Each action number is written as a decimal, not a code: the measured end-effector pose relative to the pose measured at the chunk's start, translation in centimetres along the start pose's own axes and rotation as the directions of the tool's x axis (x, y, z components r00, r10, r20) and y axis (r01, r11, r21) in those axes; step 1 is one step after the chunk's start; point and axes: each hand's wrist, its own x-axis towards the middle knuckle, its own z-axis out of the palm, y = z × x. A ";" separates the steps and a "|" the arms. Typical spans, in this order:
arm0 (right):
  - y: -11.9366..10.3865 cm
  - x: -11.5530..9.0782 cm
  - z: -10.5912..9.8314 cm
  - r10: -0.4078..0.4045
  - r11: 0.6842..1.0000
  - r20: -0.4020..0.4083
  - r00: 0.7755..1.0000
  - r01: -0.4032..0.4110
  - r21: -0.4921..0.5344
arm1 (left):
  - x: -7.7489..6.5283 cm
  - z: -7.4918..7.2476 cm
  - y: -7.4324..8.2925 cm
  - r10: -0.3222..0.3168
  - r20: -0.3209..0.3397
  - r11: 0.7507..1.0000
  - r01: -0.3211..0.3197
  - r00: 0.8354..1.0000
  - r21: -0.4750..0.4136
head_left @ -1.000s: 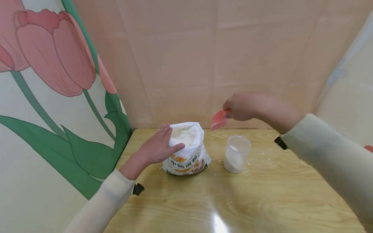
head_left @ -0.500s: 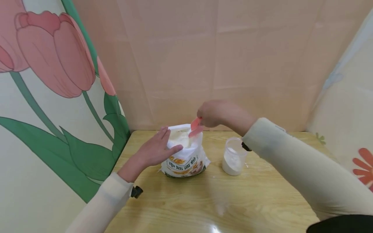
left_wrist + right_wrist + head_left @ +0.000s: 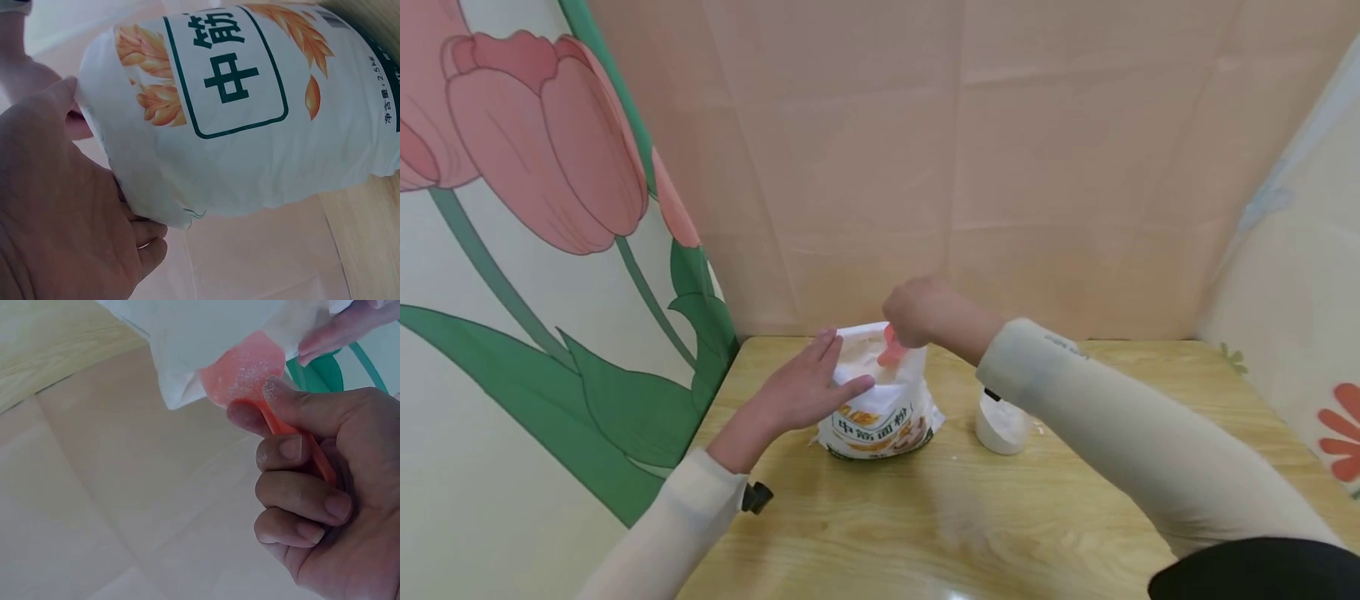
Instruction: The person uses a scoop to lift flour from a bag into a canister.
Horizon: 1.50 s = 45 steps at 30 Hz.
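A white flour bag (image 3: 880,429) stands upright with its mouth spread and pale flour (image 3: 861,360) inside. My left hand (image 3: 797,387) holds the bag's near-left rim, thumb along the front edge and fingers around the left side. In the left wrist view, some of those fingers are hidden behind the bag. My right hand (image 3: 325,487) grips the handle of a pink scoop (image 3: 247,372) over the mouth's right side. Flour dusts the scoop and my right thumb; part of the scoop is hidden by the bag's edge in the right wrist view.
Right of the bag, a clear plastic cup (image 3: 1002,429) contains white flour, its upper part hidden by my right sleeve. Flour specks lie on the wooden table (image 3: 1060,517) nearby. A pink-beige sheet (image 3: 850,167) rises behind, and a tulip-patterned panel (image 3: 535,275) stands at the left.
My right hand has moved left and down with the scoop, from above the cup's left side to the flour bag's mouth. The left hand has stayed at the bag's rim.
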 end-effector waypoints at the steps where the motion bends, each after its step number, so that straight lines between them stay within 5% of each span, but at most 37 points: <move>1: -0.1 0.2 0.1 -0.003 1.000 -0.005 1.000 0.003 -0.006 | 0.0 0.0 0.0 0.000 -0.002 1.000 0.000 1.000 -0.002; 22: -1.8 3.3 3.5 0.050 0.995 -0.002 0.999 -0.050 0.082 | -0.6 0.4 -0.2 -0.003 -0.011 0.999 0.003 1.000 -0.038; 30: -1.4 3.7 4.3 0.058 0.969 0.016 0.998 -0.060 0.238 | -0.7 0.6 -0.3 -0.007 -0.022 0.999 0.006 1.000 -0.052; 45: 1.9 2.6 5.3 -0.071 0.926 -0.123 0.990 0.111 0.361 | -0.3 0.5 0.2 -0.043 -0.014 0.997 0.042 0.999 -0.057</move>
